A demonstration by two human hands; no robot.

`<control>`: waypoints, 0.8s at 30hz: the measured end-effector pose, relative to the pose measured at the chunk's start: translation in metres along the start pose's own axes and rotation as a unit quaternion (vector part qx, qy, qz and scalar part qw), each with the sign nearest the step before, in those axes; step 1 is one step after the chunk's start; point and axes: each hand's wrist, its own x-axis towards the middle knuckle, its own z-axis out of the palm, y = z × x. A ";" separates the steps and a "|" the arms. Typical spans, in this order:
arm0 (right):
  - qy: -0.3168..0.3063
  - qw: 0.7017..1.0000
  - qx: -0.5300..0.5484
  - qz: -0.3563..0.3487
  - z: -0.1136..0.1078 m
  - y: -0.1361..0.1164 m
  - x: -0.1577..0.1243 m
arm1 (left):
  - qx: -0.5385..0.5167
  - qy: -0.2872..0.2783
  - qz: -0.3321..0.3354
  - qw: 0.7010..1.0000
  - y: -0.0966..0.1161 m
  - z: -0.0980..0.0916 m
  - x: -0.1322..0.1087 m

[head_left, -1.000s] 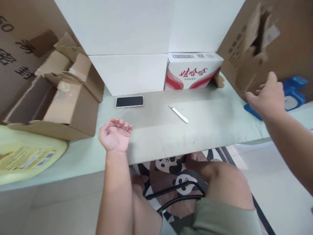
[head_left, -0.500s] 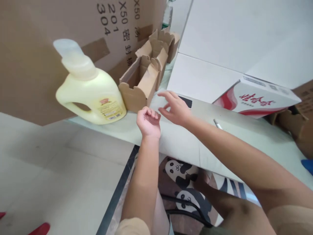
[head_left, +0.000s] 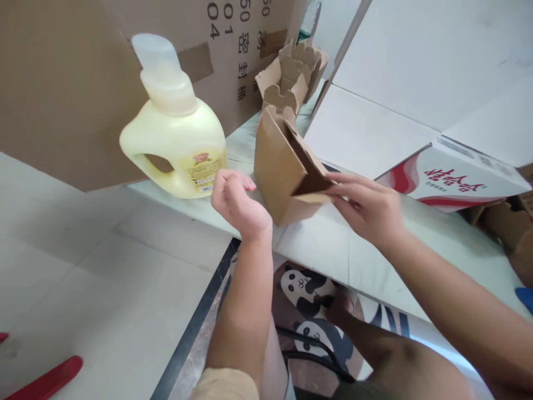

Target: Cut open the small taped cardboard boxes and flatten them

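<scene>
A small open-topped cardboard box (head_left: 277, 166) is tilted on the narrow table. My right hand (head_left: 366, 208) pinches its near right upper edge between thumb and fingers. Left of the box, my left hand (head_left: 239, 203) is bent at the wrist with its fingers curled in, and nothing shows in it. That hand overlaps the lower right of a pale yellow detergent jug (head_left: 175, 139) with a translucent cap. More small open cardboard boxes (head_left: 287, 78) stand in a row behind the held one.
A large carton (head_left: 83, 83) with printed characters stands behind the jug. At the right is a red-and-white carton (head_left: 453, 172) against the white wall. A clear bottle (head_left: 308, 22) stands at the back. Below the table are a panda-print seat (head_left: 297, 286) and a red object (head_left: 54, 380) on the floor.
My right hand has taken hold of the nearest small box, pulled it toward me and to the right, away from the row, and tilted it. My left hand has shifted left.
</scene>
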 end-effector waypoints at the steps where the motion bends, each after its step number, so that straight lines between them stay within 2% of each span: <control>1: 0.016 1.000 -0.010 -0.024 -0.018 0.002 -0.024 | 0.015 -0.007 -0.005 1.000 -0.002 0.000 0.000; 3: 0.014 0.998 -0.009 -0.053 -0.050 0.003 -0.069 | 0.044 -0.047 -0.059 0.996 -0.010 0.001 -0.003; 6: -0.061 0.996 0.018 -0.058 -0.081 0.003 -0.120 | 0.052 -0.183 -0.156 0.969 -0.023 0.010 -0.015; 9: -0.074 0.997 0.000 0.027 -0.089 0.012 -0.152 | 0.048 -0.334 -0.216 0.916 -0.031 0.025 -0.037; 11: -0.048 0.996 -0.003 0.080 -0.086 0.022 -0.164 | 0.053 -0.393 -0.223 0.890 -0.035 0.034 -0.053; 13: -0.015 0.994 0.013 0.106 -0.078 0.033 -0.169 | 0.069 -0.415 -0.181 0.889 -0.038 0.041 -0.065; 15: 0.027 0.992 0.039 0.117 -0.068 0.043 -0.171 | 0.097 -0.429 -0.100 0.892 -0.041 0.047 -0.073; 18: 0.084 0.983 0.094 0.133 -0.056 0.053 -0.170 | 0.150 -0.469 0.001 0.871 -0.045 0.054 -0.076; 21: 0.110 0.972 0.155 0.139 -0.051 0.058 -0.170 | 0.202 -0.473 0.052 0.856 -0.046 0.061 -0.076; 24: 0.106 0.967 0.208 0.105 -0.049 0.059 -0.170 | 0.248 -0.478 0.083 0.838 -0.044 0.068 -0.078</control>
